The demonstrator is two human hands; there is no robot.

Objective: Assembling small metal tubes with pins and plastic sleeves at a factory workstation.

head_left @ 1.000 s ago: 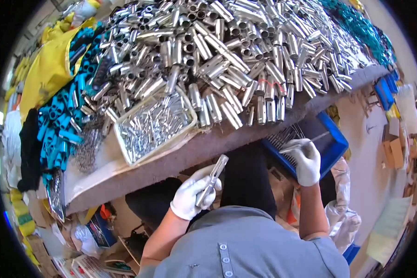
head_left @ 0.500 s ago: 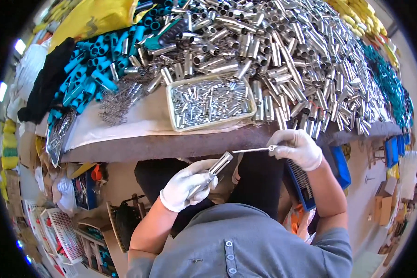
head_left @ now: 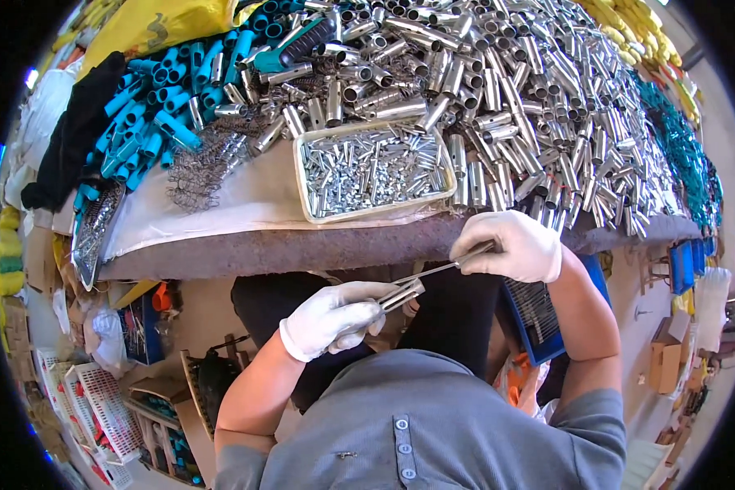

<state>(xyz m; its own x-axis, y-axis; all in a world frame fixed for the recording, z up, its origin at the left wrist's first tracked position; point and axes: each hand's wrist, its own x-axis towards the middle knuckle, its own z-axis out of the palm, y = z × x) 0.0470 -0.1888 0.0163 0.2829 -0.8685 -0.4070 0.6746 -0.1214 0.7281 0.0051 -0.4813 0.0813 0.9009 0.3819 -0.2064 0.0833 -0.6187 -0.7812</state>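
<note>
My left hand (head_left: pixel 333 320), in a white glove, is closed around a shiny slotted metal tube (head_left: pixel 403 296) above my lap. The tube's open end points up and to the right. Between the gloved fingers of my right hand (head_left: pixel 513 251) is a thin metal rod (head_left: pixel 434 270), slanting down to the left. Its lower end overlaps the tube near the mouth; whether it lies inside or just against the tube I cannot tell. My fingers partly cover the rod's upper end.
On the bench, a pale tray (head_left: pixel 306 184) of small metal parts stands near the padded edge (head_left: pixel 245 255). Behind it lie heaped metal tubes (head_left: pixel 498 106), with teal tubes (head_left: pixel 159 122) and wire springs (head_left: pixel 200 175) to the left. A blue crate (head_left: pixel 547 347) sits below right.
My right hand has moved slightly left and turned, bringing the rod to the tube. In my left hand the tube has tipped to a flatter angle.
</note>
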